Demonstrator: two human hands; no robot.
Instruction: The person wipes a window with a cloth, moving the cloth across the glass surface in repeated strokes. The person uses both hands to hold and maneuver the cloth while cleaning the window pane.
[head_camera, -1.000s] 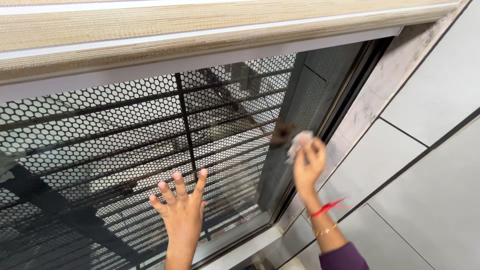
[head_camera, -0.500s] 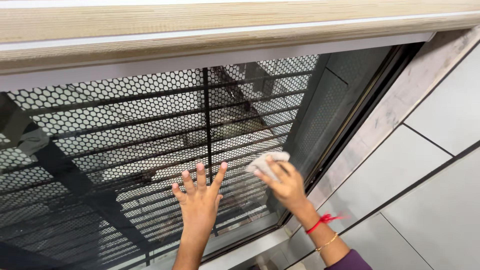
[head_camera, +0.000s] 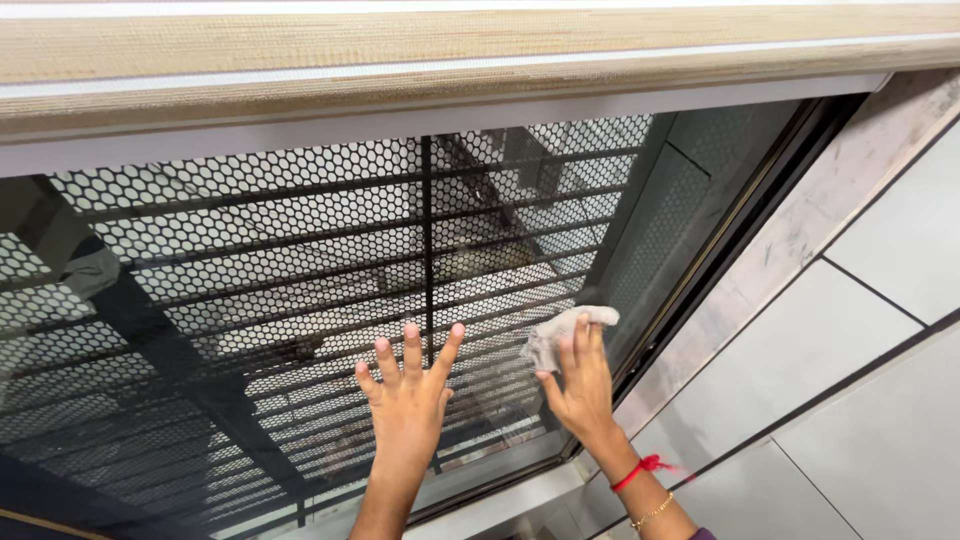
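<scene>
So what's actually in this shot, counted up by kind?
Hands: 2, the left hand flat on the window glass, the right hand pressing a grey cloth to it
Cloths: 1
Windows: 1
Rolled blinds: 1
Wrist bands: 2, a red thread and a gold bangle
Total: 7

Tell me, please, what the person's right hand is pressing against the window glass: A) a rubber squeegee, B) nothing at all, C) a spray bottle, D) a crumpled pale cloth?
D: the right hand presses a crumpled pale cloth to the window glass, while the left hand lies flat and bare beside it.
</scene>
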